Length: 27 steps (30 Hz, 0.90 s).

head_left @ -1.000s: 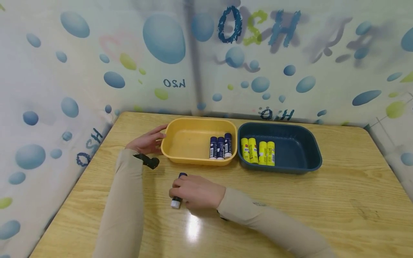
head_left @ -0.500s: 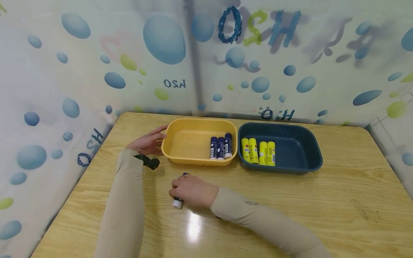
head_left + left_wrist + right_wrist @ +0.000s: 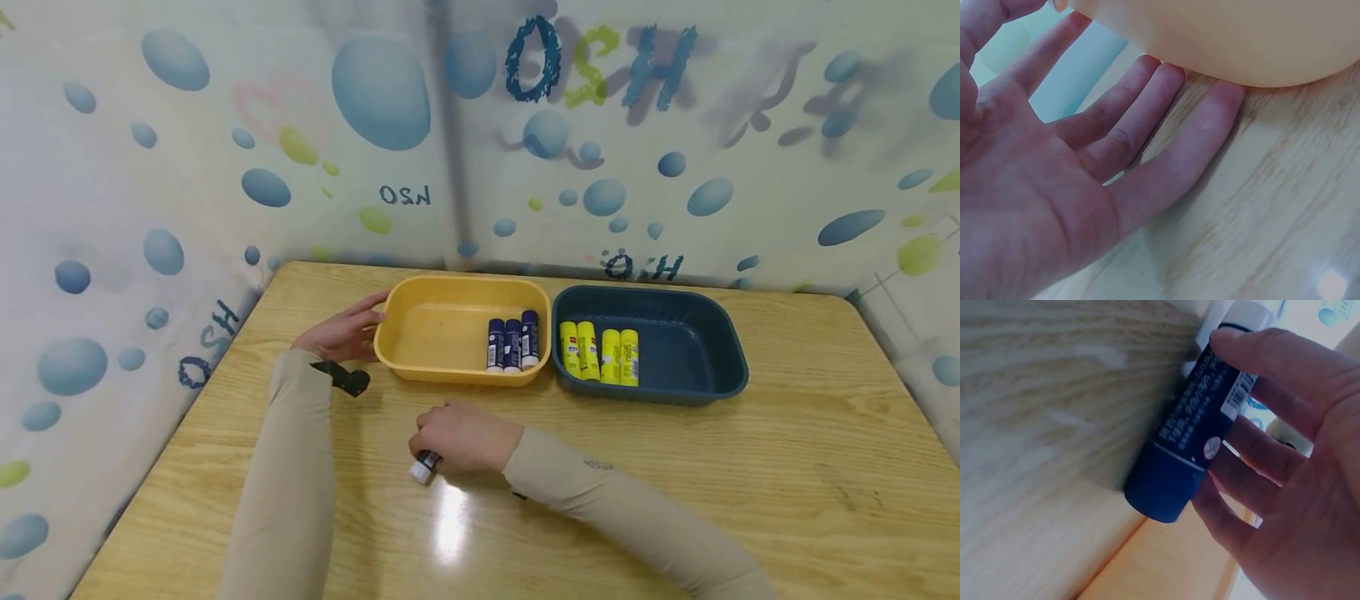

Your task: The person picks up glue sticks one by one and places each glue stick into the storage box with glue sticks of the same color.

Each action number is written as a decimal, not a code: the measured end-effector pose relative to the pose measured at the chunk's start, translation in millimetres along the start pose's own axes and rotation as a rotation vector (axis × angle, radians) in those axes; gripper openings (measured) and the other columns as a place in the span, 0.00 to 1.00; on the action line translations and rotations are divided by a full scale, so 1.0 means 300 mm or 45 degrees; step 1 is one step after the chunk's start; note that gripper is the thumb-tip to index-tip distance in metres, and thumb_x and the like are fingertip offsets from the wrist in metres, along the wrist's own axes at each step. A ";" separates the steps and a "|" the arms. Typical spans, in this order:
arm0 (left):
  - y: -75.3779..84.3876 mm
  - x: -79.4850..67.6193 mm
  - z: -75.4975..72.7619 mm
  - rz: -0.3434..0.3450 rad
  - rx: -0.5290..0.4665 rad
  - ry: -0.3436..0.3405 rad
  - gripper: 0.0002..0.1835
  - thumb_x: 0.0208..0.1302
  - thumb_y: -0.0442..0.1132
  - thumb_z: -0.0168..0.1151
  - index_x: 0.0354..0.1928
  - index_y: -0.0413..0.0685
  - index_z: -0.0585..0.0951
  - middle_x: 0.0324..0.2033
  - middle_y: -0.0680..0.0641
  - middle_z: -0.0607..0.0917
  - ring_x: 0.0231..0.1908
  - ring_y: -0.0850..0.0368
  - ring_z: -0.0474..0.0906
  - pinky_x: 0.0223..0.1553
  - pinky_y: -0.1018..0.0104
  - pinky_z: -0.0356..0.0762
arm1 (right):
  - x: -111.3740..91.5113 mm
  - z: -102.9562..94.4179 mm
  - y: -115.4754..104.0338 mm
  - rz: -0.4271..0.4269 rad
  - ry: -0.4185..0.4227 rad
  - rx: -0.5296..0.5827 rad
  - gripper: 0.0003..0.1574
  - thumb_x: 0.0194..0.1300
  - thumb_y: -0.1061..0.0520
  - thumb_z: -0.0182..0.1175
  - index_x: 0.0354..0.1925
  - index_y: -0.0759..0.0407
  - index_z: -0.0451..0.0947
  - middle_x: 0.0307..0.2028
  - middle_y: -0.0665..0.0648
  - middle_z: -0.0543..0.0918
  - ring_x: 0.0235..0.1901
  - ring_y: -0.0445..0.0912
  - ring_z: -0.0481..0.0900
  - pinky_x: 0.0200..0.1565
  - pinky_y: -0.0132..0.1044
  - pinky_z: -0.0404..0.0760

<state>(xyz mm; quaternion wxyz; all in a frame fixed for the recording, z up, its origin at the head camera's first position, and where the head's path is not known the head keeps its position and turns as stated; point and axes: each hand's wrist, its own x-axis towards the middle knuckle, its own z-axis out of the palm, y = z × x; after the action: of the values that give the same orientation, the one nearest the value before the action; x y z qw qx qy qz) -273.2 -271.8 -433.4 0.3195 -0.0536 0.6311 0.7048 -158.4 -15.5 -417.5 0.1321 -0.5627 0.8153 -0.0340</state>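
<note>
My right hand (image 3: 467, 437) grips a dark blue glue stick (image 3: 1175, 425) with a white end, thumb on one side and fingers on the other. In the head view only the white end and a bit of the label (image 3: 426, 467) show below the hand; the rest is hidden. The glue stick is tilted, close over the table in front of the yellow basket (image 3: 438, 375). At the basket's left end, my left hand (image 3: 341, 332) has its fingers extended, and the fingertips (image 3: 1225, 94) touch the outer wall. Three dark blue glue sticks (image 3: 512, 344) lie inside the basket's right side.
Right beside the yellow basket stands a dark blue basket (image 3: 678, 392) with several yellow glue sticks (image 3: 588, 350) in its left part. Both sit on a wooden table (image 3: 810, 433) near its back edge, with a patterned wall (image 3: 487, 167) behind.
My right hand has moved slightly right with the glue stick, which now slants more, its white end pointing down and left. The left hand stays at the yellow basket.
</note>
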 end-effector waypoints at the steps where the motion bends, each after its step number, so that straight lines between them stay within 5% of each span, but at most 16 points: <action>1: -0.002 0.001 -0.002 -0.003 -0.011 0.002 0.33 0.75 0.41 0.48 0.76 0.63 0.50 0.71 0.45 0.53 0.60 0.47 0.60 0.51 0.52 0.75 | -0.005 -0.003 0.004 0.003 -0.011 0.030 0.09 0.60 0.57 0.67 0.39 0.45 0.83 0.33 0.44 0.77 0.32 0.37 0.71 0.36 0.28 0.70; 17: -0.010 -0.010 0.005 0.024 0.016 0.003 0.32 0.76 0.42 0.47 0.76 0.62 0.50 0.67 0.46 0.58 0.55 0.51 0.66 0.49 0.55 0.77 | -0.128 -0.086 0.058 0.001 -0.003 0.220 0.11 0.63 0.52 0.66 0.44 0.49 0.84 0.34 0.44 0.78 0.31 0.36 0.71 0.36 0.25 0.72; 27: -0.010 -0.007 0.003 0.017 0.009 0.012 0.32 0.75 0.43 0.49 0.76 0.62 0.52 0.64 0.48 0.62 0.54 0.52 0.66 0.50 0.56 0.76 | -0.205 -0.134 0.070 0.002 0.016 0.153 0.12 0.62 0.55 0.68 0.45 0.51 0.85 0.38 0.47 0.80 0.33 0.38 0.72 0.37 0.27 0.73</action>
<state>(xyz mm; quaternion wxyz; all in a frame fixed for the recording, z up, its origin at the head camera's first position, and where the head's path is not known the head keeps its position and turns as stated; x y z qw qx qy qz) -269.9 -271.8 -434.8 0.3119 -0.0517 0.6354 0.7045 -167.3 45.5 -372.2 0.1607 -0.5531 0.8129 -0.0863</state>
